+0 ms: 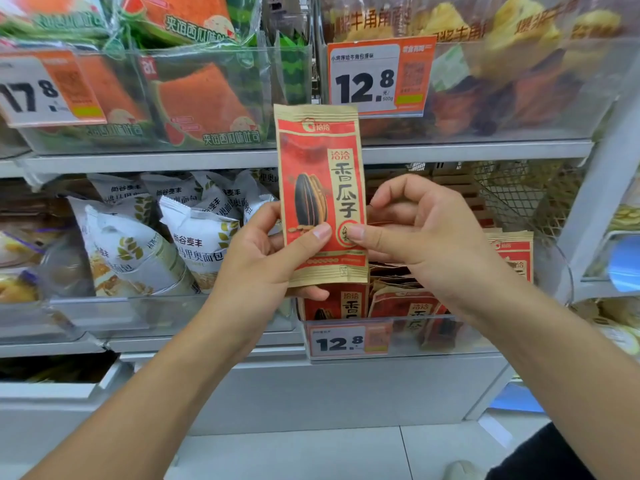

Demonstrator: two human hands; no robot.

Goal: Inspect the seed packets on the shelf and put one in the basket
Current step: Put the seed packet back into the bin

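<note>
While the printed front is being read, one seed packet (322, 195) is held upright and face-on before the shelf, presumably so its label can be checked. It is pinched low down from both sides: the left hand (273, 258) has its thumb on the front and fingers curled behind, and the right hand (412, 233) nips the right edge with its thumb. More packets (412, 306) are stacked in the clear bin (398, 336) just below. No basket is seen, so the drop-off is judged not yet begun
</note>
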